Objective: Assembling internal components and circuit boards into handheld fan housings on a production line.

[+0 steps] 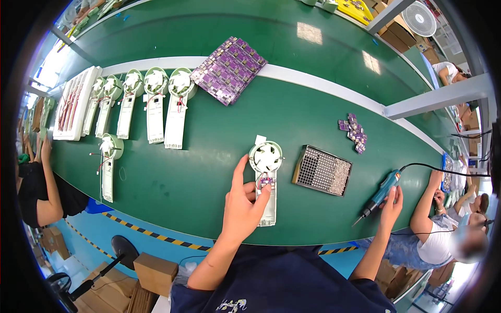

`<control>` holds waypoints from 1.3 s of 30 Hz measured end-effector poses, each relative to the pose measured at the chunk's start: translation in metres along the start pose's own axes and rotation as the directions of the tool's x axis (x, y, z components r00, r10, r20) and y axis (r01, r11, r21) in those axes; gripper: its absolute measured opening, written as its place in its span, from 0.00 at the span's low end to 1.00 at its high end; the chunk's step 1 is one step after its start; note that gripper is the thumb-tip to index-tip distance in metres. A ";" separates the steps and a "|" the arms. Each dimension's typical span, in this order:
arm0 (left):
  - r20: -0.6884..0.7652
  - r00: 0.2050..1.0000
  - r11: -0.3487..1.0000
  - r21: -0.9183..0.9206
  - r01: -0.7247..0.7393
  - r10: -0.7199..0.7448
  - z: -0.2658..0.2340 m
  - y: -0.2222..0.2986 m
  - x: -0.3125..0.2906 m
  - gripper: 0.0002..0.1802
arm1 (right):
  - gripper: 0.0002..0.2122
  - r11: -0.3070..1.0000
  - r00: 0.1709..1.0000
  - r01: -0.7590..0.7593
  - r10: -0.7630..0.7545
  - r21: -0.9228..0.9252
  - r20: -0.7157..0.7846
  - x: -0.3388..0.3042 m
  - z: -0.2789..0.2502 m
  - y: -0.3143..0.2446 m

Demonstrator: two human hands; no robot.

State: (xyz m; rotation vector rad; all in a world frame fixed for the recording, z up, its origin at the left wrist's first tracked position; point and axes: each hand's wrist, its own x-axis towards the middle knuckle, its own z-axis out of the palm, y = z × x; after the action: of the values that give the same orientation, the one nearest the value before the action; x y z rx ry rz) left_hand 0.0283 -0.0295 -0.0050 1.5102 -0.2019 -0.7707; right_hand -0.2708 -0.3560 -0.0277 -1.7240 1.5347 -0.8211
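Observation:
My left hand (241,206) grips a pale green handheld fan housing (267,211) on the green bench, thumb across its handle. Round white blades (266,157) show in its head. Below them, a small purple circuit board (266,181) with thin red wires lies in the open handle, at my thumb tip. Over at the right, my right hand (391,209) has its fingers on the body of a blue electric screwdriver (385,191), whose bit points down and left. A black tray of screws (322,171) sits between my hands, the screws heaped at its right end.
Several open fan housings (155,117) line the back left, beside a white tray (74,107). Another housing (108,172) lies nearer. Purple board panels (229,70) and loose small boards (355,132) are farther back. A black cord (443,169) trails right. Co-workers sit at both sides.

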 end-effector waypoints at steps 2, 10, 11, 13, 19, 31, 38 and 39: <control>0.009 1.000 1.000 0.001 0.014 -0.014 -0.001 0.002 0.000 0.43 | 0.29 1.000 1.000 0.006 -0.006 0.008 -0.009 -0.002 0.002 -0.001; -0.024 1.000 0.998 -0.059 0.004 -0.005 0.001 -0.001 -0.002 0.44 | 0.26 0.996 0.992 0.065 -0.071 0.059 0.101 -0.006 0.006 -0.007; -0.014 1.000 0.999 -0.053 0.005 -0.006 0.001 0.000 -0.001 0.44 | 0.26 0.996 0.992 0.065 -0.070 0.057 0.100 -0.006 0.005 -0.006; -0.009 1.000 0.999 -0.044 0.010 -0.010 0.001 -0.001 -0.002 0.44 | 0.24 0.994 0.982 0.108 -0.112 0.033 0.153 -0.016 0.011 -0.024; -0.011 1.000 0.999 -0.043 0.013 -0.013 0.001 -0.005 -0.003 0.44 | 0.19 0.995 0.964 0.102 -0.096 -0.009 0.246 -0.025 0.009 -0.021; -0.022 0.999 0.997 -0.071 0.035 -0.037 0.001 -0.001 0.000 0.44 | 0.21 0.997 0.991 0.073 -0.072 -0.004 0.108 -0.035 0.012 -0.022; -0.031 0.999 0.997 -0.065 0.035 -0.037 0.001 0.000 -0.002 0.44 | 0.18 0.945 0.978 0.208 -0.209 -0.253 0.023 -0.040 0.006 -0.040; -0.033 0.998 0.997 -0.056 0.044 -0.046 0.003 0.002 -0.001 0.44 | 0.17 0.821 0.907 0.334 -0.414 -0.463 -0.080 -0.047 0.010 -0.057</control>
State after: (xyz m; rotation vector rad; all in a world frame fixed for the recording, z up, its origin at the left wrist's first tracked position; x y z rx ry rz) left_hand 0.0266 -0.0311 -0.0023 1.4786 -0.1203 -0.7794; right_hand -0.2353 -0.3045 0.0119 -2.4039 1.6074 -0.8859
